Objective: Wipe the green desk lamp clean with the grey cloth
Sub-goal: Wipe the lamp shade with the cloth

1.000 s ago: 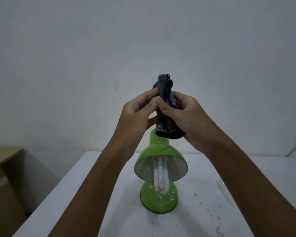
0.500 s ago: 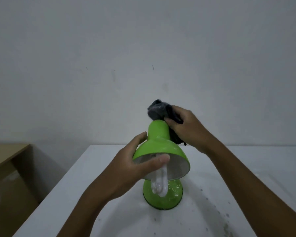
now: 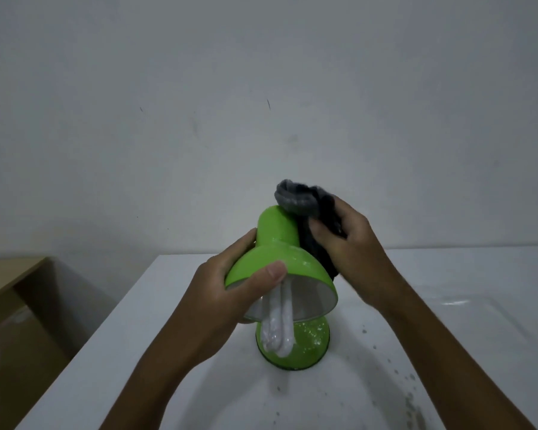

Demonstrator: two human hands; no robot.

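The green desk lamp (image 3: 277,237) stands on the white table (image 3: 448,321), its shade tilted toward me with a white coiled bulb (image 3: 277,330) hanging out of it. Its round green base (image 3: 308,346) is speckled with white spots. My left hand (image 3: 227,290) grips the shade's left rim, thumb across the front edge. My right hand (image 3: 351,240) holds the bunched grey cloth (image 3: 298,200) and presses it against the right side and top of the shade's neck.
A plain white wall rises behind the table. A wooden cabinet or box (image 3: 16,311) stands at the lower left beside the table's left edge. Dark specks and smears dot the tabletop (image 3: 407,398) to the right of the lamp base.
Both hands held the cloth above the lamp a second ago. My left hand then dropped to grip the shade, and my right hand brought the cloth down onto the shade's neck.
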